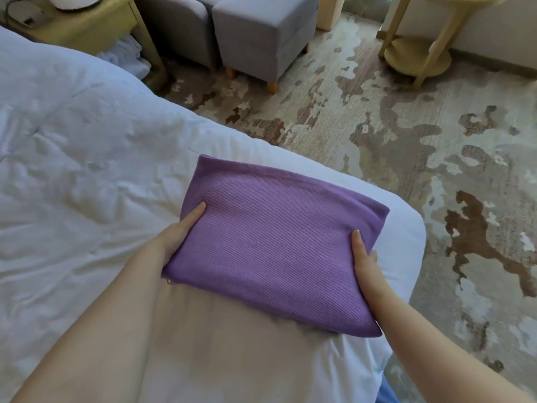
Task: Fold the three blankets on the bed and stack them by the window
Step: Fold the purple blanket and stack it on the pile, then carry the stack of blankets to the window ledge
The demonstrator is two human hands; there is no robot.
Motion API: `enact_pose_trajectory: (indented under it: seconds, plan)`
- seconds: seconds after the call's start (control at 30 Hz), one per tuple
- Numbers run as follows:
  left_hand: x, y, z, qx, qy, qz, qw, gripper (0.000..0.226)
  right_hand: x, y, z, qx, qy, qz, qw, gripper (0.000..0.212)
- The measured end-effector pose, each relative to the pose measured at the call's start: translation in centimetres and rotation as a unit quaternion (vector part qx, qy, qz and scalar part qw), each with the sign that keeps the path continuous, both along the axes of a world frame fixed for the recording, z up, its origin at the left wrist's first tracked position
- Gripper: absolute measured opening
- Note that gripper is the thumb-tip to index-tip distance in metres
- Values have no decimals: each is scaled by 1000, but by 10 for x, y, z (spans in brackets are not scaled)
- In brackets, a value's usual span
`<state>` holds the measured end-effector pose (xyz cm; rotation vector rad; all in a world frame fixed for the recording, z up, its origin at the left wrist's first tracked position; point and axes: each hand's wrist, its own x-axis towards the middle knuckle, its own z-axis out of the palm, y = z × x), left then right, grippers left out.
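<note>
My left hand [177, 237] and right hand [363, 257] grip the folded purple blanket [270, 245] by its sides. Thumbs lie on top, fingers hidden beneath, over the corner of the bed [87, 170]. This fold looks done; next I'd carry it level to the window. No writing readable anywhere.

Left forearm [96, 330] and right forearm [421, 330] are both bare from the bottom edge of view up to the wrists, slim and smooth. Left hand [177, 231] and right hand [364, 257] are bare too, and the right thumbnail is short, rounded and pale. A sliver of blue clothing [388, 392] shows at the bottom beside the right forearm; which garment, cannot tell.
</note>
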<state>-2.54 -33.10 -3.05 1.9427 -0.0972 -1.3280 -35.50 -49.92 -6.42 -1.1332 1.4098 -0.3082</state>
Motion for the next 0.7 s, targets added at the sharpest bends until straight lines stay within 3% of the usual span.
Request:
enact_pose_trajectory:
  seconds: [0.23, 0.37, 0.47, 0.7]
  plan:
    - [-13, 7, 24, -12, 44, -9, 999, 84, -6, -3, 17, 28, -55, -10, 998, 90]
    - [-26, 17, 55, -13, -4, 26, 1000, 90, -14, -8, 53, 30, -127, -21, 991, 36]
    - [-39, 20, 91, -13, -32, 40, 999, 93, -28, -21, 86, 26, -130, -2, 991, 24]
    - [-79, -14, 205, -58, -59, 49, 995, 78, -61, -85, 205, -107, -112, 63, 986, 64]
